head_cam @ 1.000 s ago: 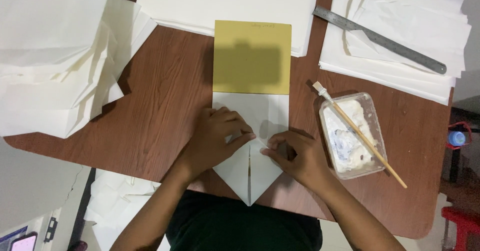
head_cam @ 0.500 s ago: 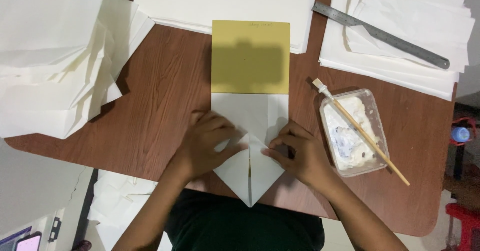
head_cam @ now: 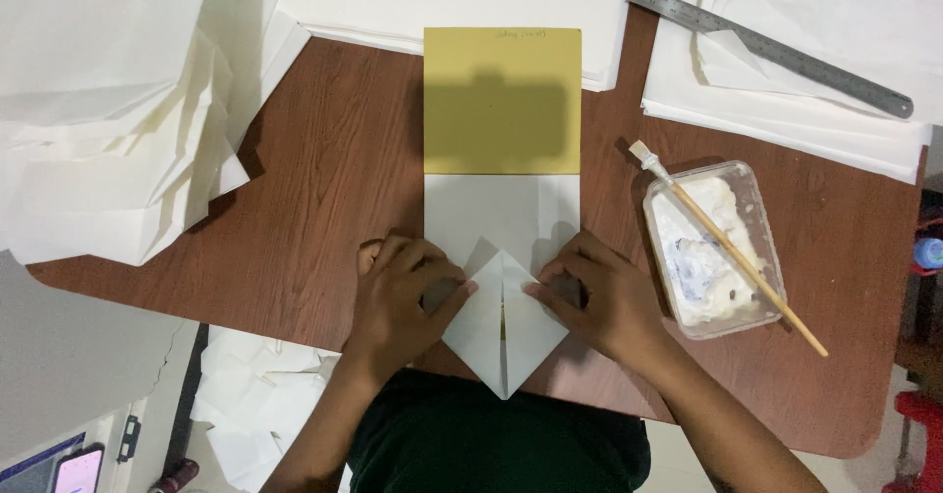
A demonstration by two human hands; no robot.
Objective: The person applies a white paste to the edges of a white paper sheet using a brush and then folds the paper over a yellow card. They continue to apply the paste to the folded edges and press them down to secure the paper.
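A white folded paper [head_cam: 503,326] lies on the brown table [head_cam: 334,198], its near end folded into a point over the table's front edge. Its far end sits under a mustard-yellow card [head_cam: 501,100]. My left hand [head_cam: 403,301] presses down on the left flap of the point, fingers curled. On the right flap, my right hand [head_cam: 594,297] presses the same way. Both thumbs meet near the centre crease.
A clear plastic tub of white paste [head_cam: 712,252] with a wooden brush [head_cam: 727,247] across it stands at the right. A steel ruler [head_cam: 771,51] lies on white sheets at the back right. Stacks of folded white paper [head_cam: 108,110] fill the left.
Both hands have slid outward along the two flaps, flattening the diamond-shaped fold. The paper's point stays over the table's front edge.
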